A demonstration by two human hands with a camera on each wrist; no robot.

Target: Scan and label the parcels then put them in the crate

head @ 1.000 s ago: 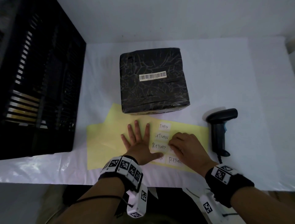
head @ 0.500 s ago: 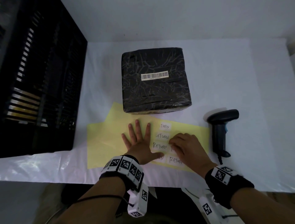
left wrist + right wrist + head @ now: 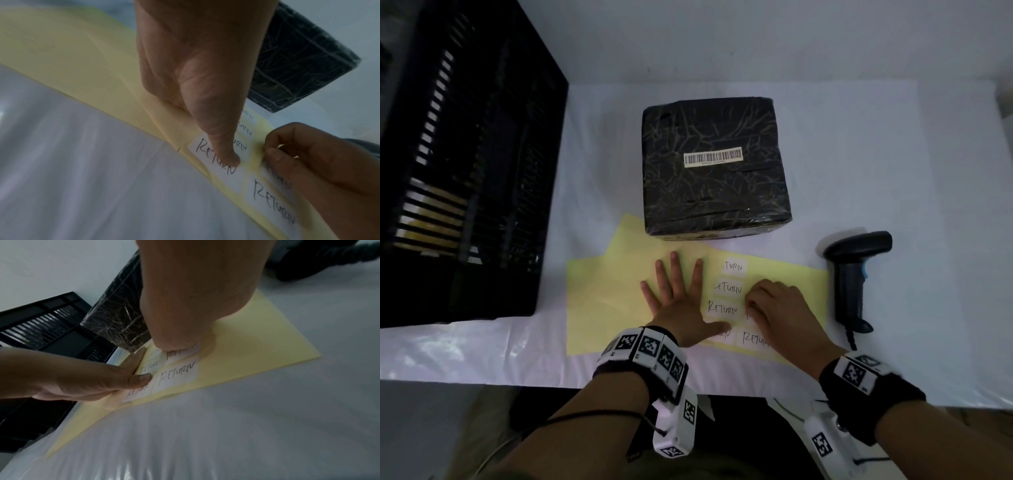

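The white rectangular paper label handwritten RETURN (image 3: 275, 174) that the right hand (image 3: 779, 313) is working on lies on the pale yellow backing sheet (image 3: 613, 301), in the right-hand column of labels. Its long axis runs roughly three to nine o'clock in the head view. The right hand's fingers (image 3: 277, 156) are curled down onto that label's left end, seemingly picking at its edge; whether the edge has lifted I cannot tell.

At nine o'clock from it, the left hand (image 3: 678, 298) lies flat on the sheet with fingers spread toward twelve o'clock, its thumb (image 3: 223, 151) pressing on a neighbouring label to pin the sheet down. The right hand is the nearer one and probably needs to peel toward three o'clock, away from the pinning thumb.

At twelve o'clock from both hands sits the square parcel wrapped in wrinkled black plastic film (image 3: 714, 168), a white barcode sticker (image 3: 713, 157) on top; its near edge overlaps the yellow sheet. The black handheld barcode scanner (image 3: 854, 274) rests at three o'clock, the black slatted plastic crate (image 3: 465, 171) at ten o'clock, all on a white-covered table (image 3: 893, 154).
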